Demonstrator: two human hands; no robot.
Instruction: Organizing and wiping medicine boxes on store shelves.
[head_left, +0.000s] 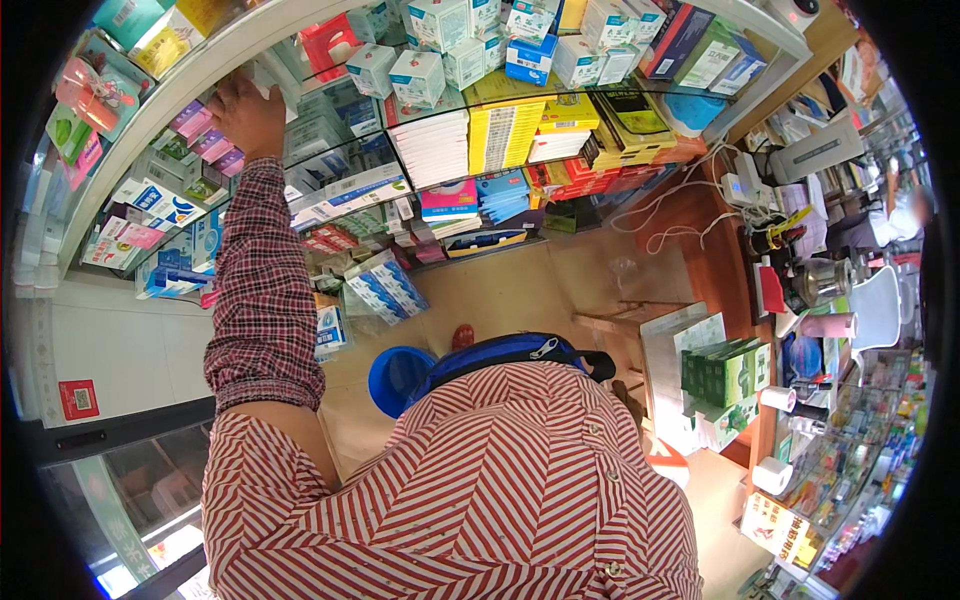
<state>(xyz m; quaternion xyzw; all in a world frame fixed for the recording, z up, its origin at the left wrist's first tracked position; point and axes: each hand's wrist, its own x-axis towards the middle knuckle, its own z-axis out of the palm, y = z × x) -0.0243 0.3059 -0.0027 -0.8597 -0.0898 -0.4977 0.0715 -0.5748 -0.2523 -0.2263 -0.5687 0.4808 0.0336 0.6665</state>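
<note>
My left hand (247, 116) reaches into a glass display cabinet, its back towards me and its thumb apart from the fingers. It lies over a pale box (279, 84), and whether it grips the box is hidden. Purple and pink small boxes (217, 145) stand in a row just left of the wrist. Right of it, greyish-white cartons (319, 127) sit behind the glass. A checked sleeve (262, 285) covers my left forearm. Of my right hand (624, 401), only a small brown part seems to show past the striped shirt, too little to read its fingers.
White and teal boxes (418, 77) crowd the glass shelf above yellow box stacks (506, 135). A blue bucket (397, 381) stands on the floor by a blue waist bag (495, 361). Green boxes (724, 371) rest at right, near a wooden stool (600, 322) and loose white cables (675, 199).
</note>
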